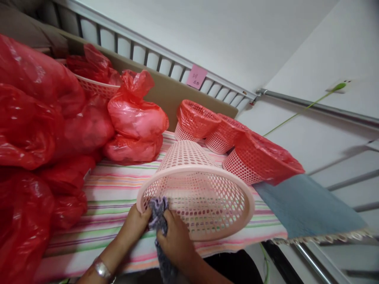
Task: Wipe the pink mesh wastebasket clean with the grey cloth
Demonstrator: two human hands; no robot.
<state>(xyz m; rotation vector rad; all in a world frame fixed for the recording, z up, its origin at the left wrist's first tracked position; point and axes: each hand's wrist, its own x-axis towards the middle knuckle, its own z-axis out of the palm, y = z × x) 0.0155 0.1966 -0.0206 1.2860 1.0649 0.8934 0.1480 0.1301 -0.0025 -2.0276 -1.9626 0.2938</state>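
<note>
A pink perforated plastic basket [192, 170] lies on its side on the striped cloth, its wide mouth facing me. My left hand [138, 221] grips the left part of its rim, the thumb on the inside. In my right hand [176, 238] is a bunched grey-purple cloth [162, 225], pinched between the fingers. The upper end of that cloth touches the inside of the rim, close to my left thumb, and its lower end hangs down past the wrist.
Red plastic bags [136, 114], stuffed full, crowd the left side. Behind the basket, several pink baskets lined with red bags [263, 157] stand in a row. The striped cloth [109, 197] ends at the front edge. A blue-grey cloth [314, 205] lies at right, beside metal rails.
</note>
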